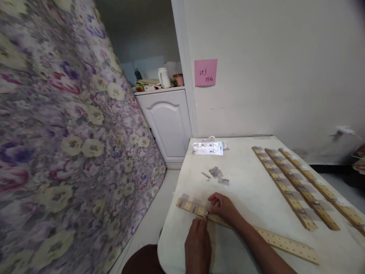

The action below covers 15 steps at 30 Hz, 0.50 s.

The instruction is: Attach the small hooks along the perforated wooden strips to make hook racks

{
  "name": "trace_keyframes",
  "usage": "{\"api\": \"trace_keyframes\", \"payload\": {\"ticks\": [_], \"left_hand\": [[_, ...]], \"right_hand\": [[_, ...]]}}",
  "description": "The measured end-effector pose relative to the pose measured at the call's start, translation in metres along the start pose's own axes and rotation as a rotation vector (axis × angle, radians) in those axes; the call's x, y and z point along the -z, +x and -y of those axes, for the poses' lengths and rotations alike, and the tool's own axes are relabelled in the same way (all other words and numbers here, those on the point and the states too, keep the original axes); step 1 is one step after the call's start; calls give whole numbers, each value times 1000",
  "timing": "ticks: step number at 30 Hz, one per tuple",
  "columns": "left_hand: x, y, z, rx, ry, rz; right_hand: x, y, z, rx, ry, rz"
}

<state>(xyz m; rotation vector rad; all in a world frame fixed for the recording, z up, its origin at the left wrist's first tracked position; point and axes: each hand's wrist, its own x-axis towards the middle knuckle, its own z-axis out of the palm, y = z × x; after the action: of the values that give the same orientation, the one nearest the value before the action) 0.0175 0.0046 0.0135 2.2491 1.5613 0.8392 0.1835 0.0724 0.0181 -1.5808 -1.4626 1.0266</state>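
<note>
A long pale wooden strip [281, 240] with rows of holes lies aslant on the table in front of me. Small clear plastic cards [194, 207] with shiny metal pieces are fixed near its left end. My left hand [198, 238] is closed at the strip's near edge, its fingertips pinching a small shiny metal piece [206, 214]. Just across the strip, my right hand [224, 208] has curled fingers, with the thumb close to that same piece. Whatever lies between the right fingertips is too small to make out. The right forearm covers the strip's middle.
Several loose grey plastic cards [216, 172] lie beyond the hands. Clear blister packs [207, 148] rest at the table's far edge. Three wooden strips with cards [286, 186] stretch along the right side. A floral curtain [85, 152] hangs at the left.
</note>
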Motion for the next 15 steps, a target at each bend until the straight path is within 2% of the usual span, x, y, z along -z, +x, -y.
{"api": "trace_keyframes", "payload": {"ticks": [7, 10, 15], "left_hand": [[6, 1, -4, 57, -43, 64], [4, 0, -3, 72, -60, 43], [1, -1, -1, 71, -103, -9]], "right_hand": [[3, 1, -1, 16, 76, 28], [6, -2, 1, 36, 84, 9], [27, -31, -3, 69, -164, -59]]}}
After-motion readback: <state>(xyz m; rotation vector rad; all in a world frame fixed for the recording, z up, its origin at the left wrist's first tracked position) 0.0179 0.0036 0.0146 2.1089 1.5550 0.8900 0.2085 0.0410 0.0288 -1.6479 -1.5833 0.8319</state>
